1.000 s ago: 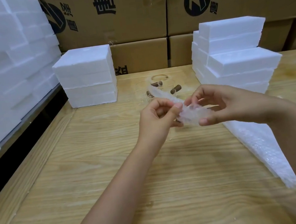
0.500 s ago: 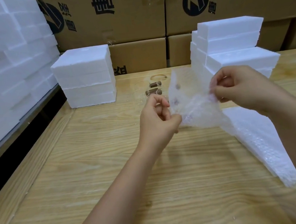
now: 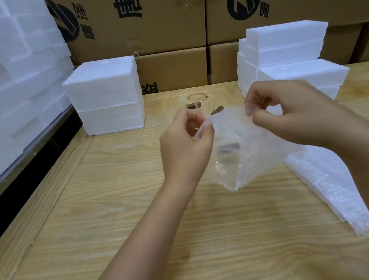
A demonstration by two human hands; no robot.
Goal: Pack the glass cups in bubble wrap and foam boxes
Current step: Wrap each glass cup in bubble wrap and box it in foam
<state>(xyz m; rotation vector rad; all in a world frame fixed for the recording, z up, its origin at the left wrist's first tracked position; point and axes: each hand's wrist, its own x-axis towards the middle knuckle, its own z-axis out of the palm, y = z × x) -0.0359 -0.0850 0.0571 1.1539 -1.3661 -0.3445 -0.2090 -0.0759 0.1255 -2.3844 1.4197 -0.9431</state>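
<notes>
A clear bubble wrap sheet [image 3: 238, 146] hangs spread above the table [image 3: 118, 219], white foam boxes [image 3: 105, 96] stacked behind.

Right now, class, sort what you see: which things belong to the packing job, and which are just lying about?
Job: bag, pinched by left hand and right hand; wrap pile; glass cups; foam boxes.
Lying about: cartons behind the table.
</notes>
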